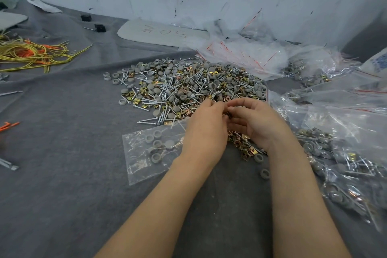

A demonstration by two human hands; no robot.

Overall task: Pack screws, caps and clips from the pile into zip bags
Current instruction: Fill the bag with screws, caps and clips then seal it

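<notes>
Just left of the left grip (pixel 206 123), partly under its wrist, a clear zip bag (pixel 144 165) lies flat on the grey surface (pixel 62 174) with a few grey caps (pixel 156 157) inside. The left grip and the right grip (pixel 254 123) meet fingertip to fingertip, both pinched on a small dark piece (pixel 227 114) I cannot make out, the pile (pixel 188 84) of screws, caps and clips just beyond them. Under the right grip sits a heap of brass clips (pixel 245 146), with filled bags (pixel 345 163) to its right.
</notes>
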